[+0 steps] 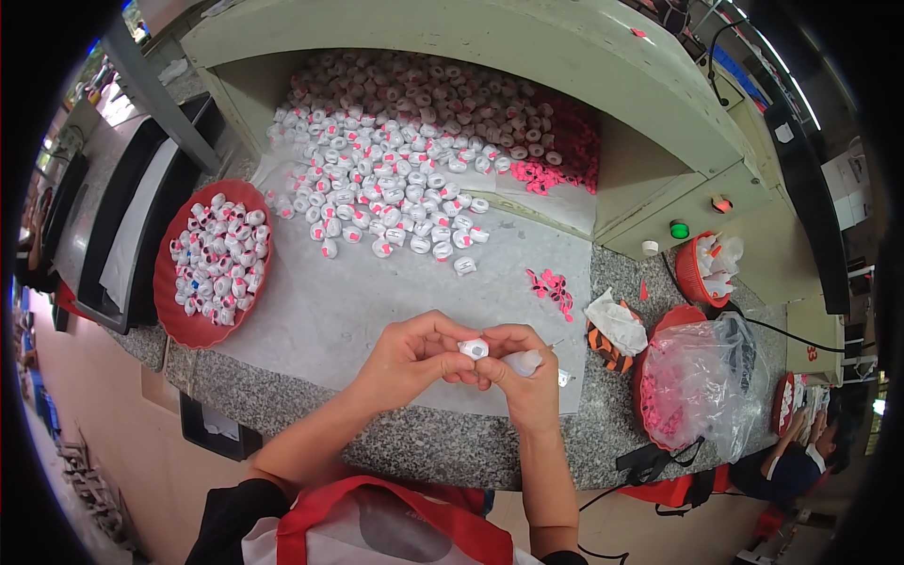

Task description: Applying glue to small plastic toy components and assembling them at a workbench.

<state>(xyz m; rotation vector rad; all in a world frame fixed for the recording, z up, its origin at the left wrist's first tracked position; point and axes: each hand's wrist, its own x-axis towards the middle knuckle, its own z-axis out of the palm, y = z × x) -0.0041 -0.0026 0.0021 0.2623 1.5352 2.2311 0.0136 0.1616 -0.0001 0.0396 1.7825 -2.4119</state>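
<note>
Above the near edge of the worktop, both hands are closed together round one small round white plastic piece [474, 348] with a greyish spot on its face. My left hand [419, 356] pinches it between thumb and fingers from the left. My right hand [529, 391] steadies it from the right with the thumb and fingertips. In the crook of that right hand also sits a small translucent white bottle [523, 363], partly hidden by the fingers. Beyond the hands spreads a large heap of similar white pieces with pink parts [395, 193].
A red scalloped basket [169, 306] of white pieces stands at left. Small pink parts [552, 292] lie right of centre. Further right are an orange-and-black striped object [607, 350], a red basket [646, 395] under clear plastic, and a red bowl [690, 275]. A pale green shelf housing [471, 33] arches over the heap.
</note>
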